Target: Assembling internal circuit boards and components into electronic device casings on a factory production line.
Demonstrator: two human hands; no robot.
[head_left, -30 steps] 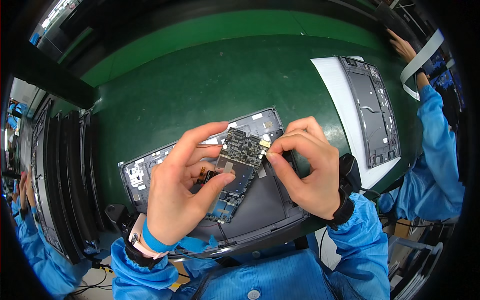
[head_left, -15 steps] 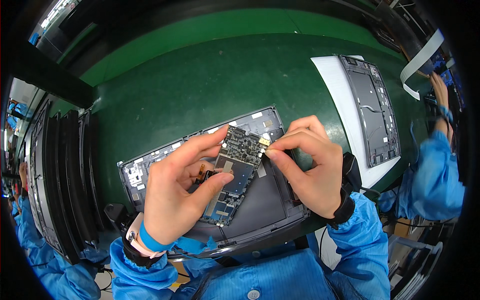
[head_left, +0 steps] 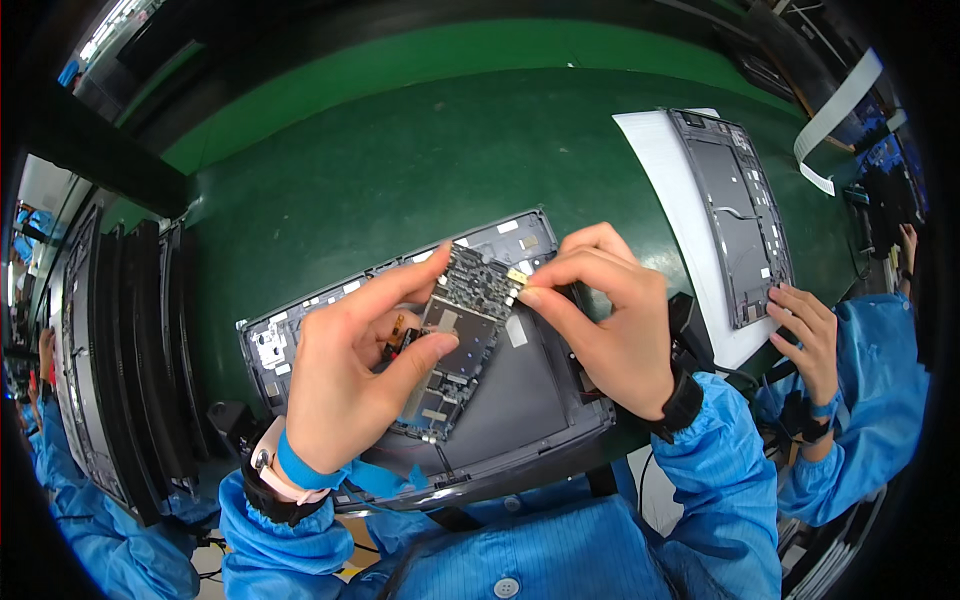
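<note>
The green table (head_left: 400, 170) has a matte, slightly scuffed surface. Compared with the earlier frames, the co-worker's hand (head_left: 808, 335) at the right edge has come down from the upper right corner and now rests against the white sheet (head_left: 665, 190); the person's own hands and the board have barely shifted.

A grey laptop base shell (head_left: 520, 400), rectangular with rounded corners and a smooth dark inner panel, lies at the near edge of the table. A second grey shell (head_left: 735, 210) of the same kind lies on the white sheet toward the right edge. Dark flat panels (head_left: 130, 350) stand on edge in a rack at the left edge.

The circuit board (head_left: 455, 340), elongated and densely populated with small components and pale shield patches, is held tilted above the near shell, not touching it.

The left hand (head_left: 345, 385) grasps the circuit board, thumb on its face and index finger along its upper edge. The right hand (head_left: 610, 325) pinches a small yellowish tab (head_left: 517, 276) at the board's upper right corner between thumb and forefinger.
</note>
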